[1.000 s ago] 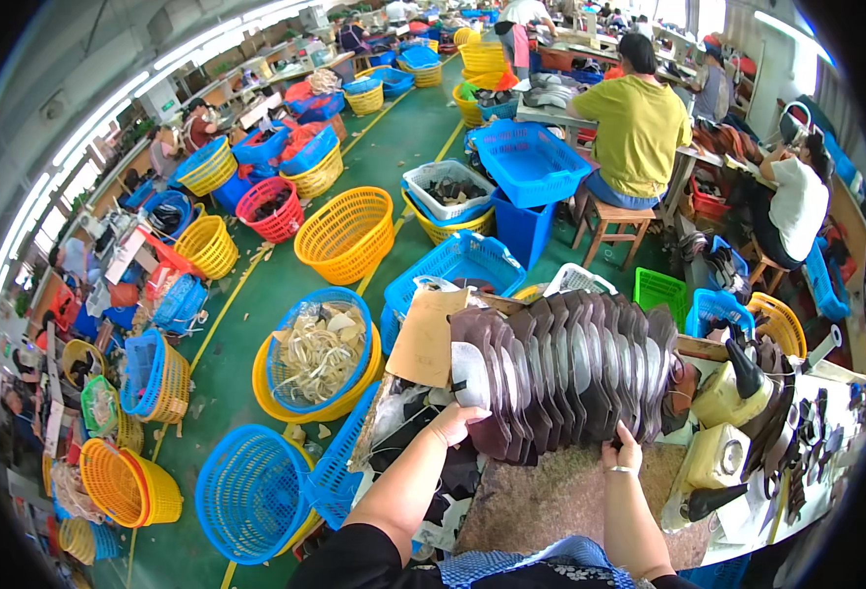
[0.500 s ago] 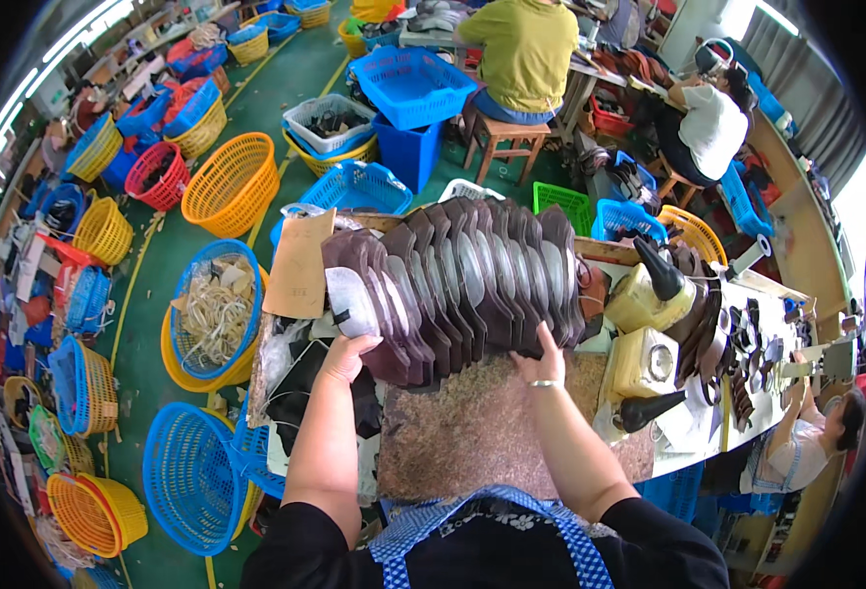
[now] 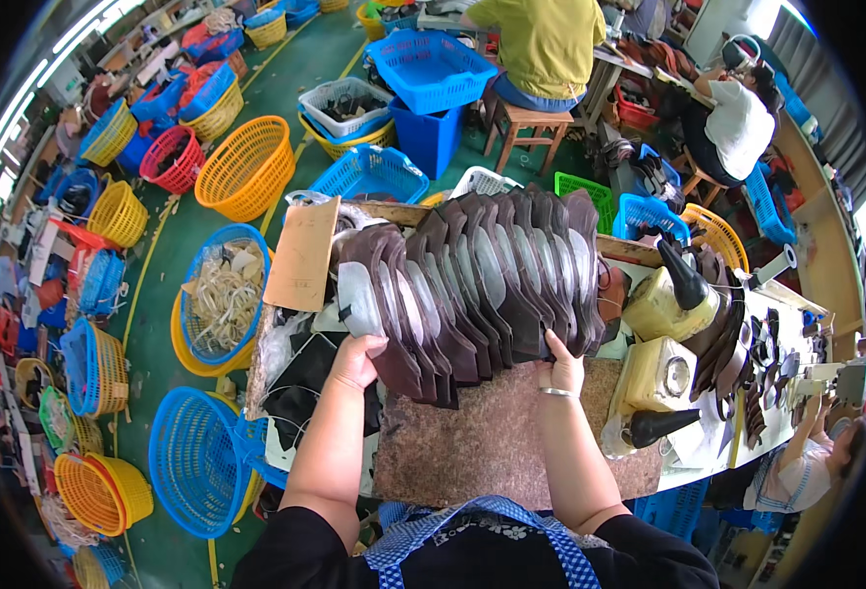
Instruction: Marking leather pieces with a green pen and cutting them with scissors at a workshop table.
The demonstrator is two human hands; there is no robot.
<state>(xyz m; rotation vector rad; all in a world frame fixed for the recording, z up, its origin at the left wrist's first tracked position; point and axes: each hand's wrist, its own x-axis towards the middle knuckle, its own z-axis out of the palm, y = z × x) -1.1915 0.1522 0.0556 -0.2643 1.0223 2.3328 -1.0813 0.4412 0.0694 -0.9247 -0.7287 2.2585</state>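
Observation:
A long overlapping row of dark brown leather shoe pieces, each with a grey patch, stretches across the bench in front of me. My left hand grips the lower left end of the row, its thumb along the edge and the other fingers hidden behind the pieces. At the lower right edge, my right hand is closed on the pieces with its thumb on top and its fingers mostly out of sight. A mottled brown work board lies below the row, between my forearms.
A brown card stands left of the row. On the right are yellowish containers with black cone-shaped parts and more dark pieces. Blue baskets and yellow ones stand on the green floor at left. Other people sit farther off.
My right hand has closed on the row's lower edge, its thumb now over the pieces. The row's lower left end hangs a little lower. The whole view has shifted slightly.

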